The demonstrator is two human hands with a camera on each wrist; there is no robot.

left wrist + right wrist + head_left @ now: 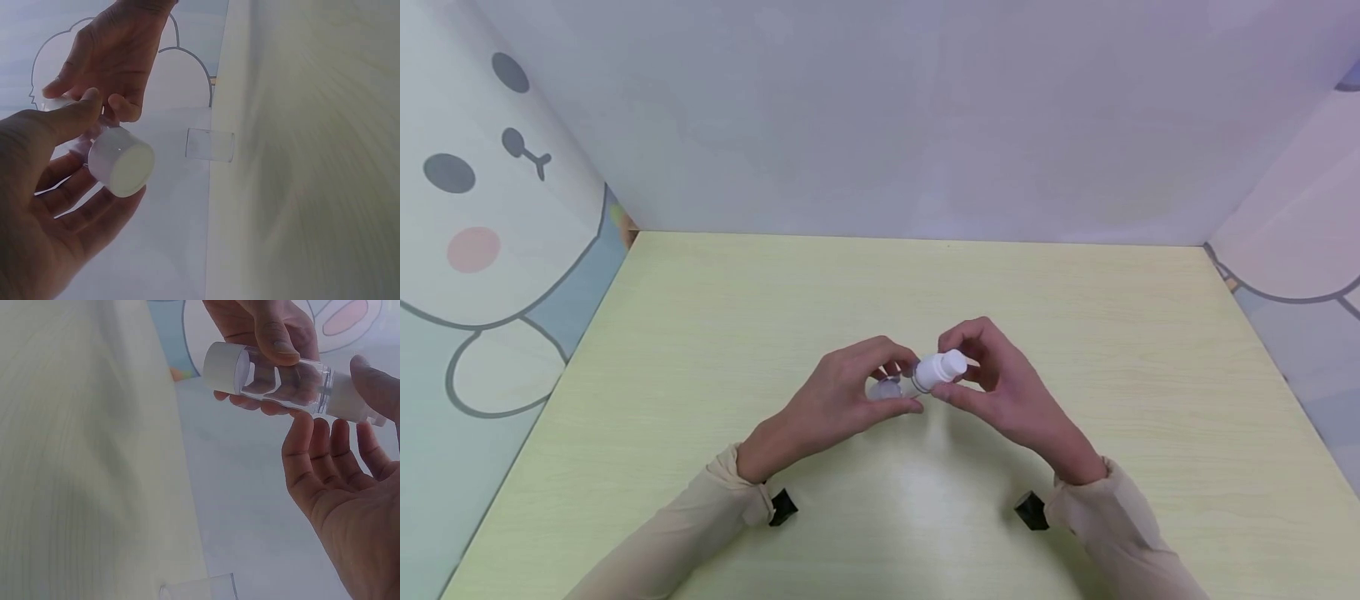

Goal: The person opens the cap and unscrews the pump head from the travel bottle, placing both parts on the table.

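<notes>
while head view shows bottle top [938, 371] — left wrist view, underside [133, 170]

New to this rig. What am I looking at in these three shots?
No robot here: these are a person's bare left hand and right hand. The large view comes from a camera worn on the head, looking forward and down. The other two come from cameras on the wrists, so the table appears turned sideways; the black blocks by the cuffs are probably those cameras.

The left hand holds a clear bottle with a white base. The right hand's thumb and fingers hold its white top. On the table is a small clear cylinder, plainest in the left wrist view.
</notes>
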